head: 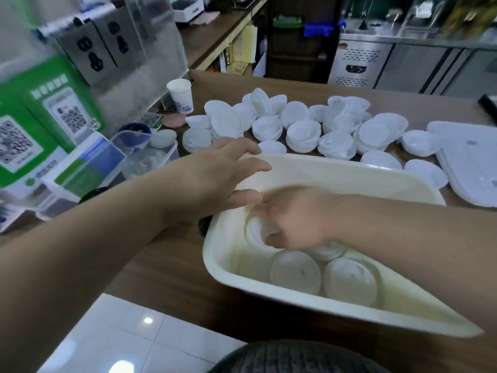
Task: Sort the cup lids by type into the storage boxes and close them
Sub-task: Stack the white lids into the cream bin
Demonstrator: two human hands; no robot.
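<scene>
A cream storage box sits open on the wooden counter in front of me. My left hand grips its far left rim, thumb inside the wall. My right hand reaches down inside the box and holds a stack of white cup lids against the left wall. Two more lid stacks lie on the box floor. Beyond the box, several stacks and loose white lids are spread over the counter. The box's white cover lies flat at the right.
A paper cup stands at the back left. Clear plastic containers, green QR code signs and a pink disc crowd the left side. The counter's near edge drops to a white tiled floor.
</scene>
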